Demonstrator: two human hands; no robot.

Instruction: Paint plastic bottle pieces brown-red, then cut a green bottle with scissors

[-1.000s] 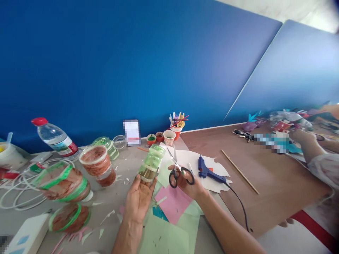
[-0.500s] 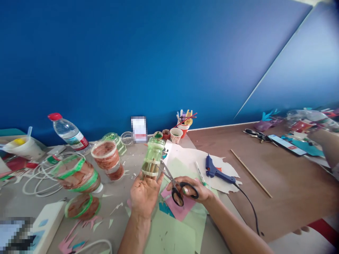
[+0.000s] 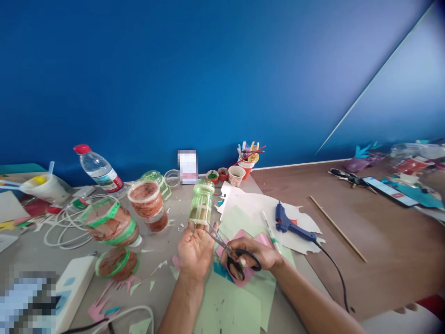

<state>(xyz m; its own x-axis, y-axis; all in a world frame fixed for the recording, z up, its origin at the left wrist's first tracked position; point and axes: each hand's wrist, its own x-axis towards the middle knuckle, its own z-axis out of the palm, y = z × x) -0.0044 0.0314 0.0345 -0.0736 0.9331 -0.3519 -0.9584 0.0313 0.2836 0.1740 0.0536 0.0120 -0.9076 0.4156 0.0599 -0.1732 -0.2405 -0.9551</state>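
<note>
My left hand [image 3: 194, 250] holds a green plastic bottle piece [image 3: 201, 202] upright by its lower end, fingers wrapped round it. My right hand [image 3: 255, 255] grips black-handled scissors [image 3: 231, 253], fingers through the loops. The blades point up and left, with their tips at the bottom of the bottle piece beside my left fingers. Below both hands lie pink [image 3: 243, 241] and pale green paper sheets [image 3: 232, 306] on the grey table.
A blue glue gun [image 3: 288, 225] with its cord lies on white paper at right. Cut bottle parts painted brown and green [image 3: 111, 225], a water bottle [image 3: 99, 169], white cables [image 3: 64, 227], paper cups [image 3: 237, 175], a wooden stick [image 3: 337, 227], a phone [image 3: 389, 190].
My right hand has lowered and turned the scissors from upright to pointing left, bringing the blade tips to the base of the bottle piece. The view has shifted to the left.
</note>
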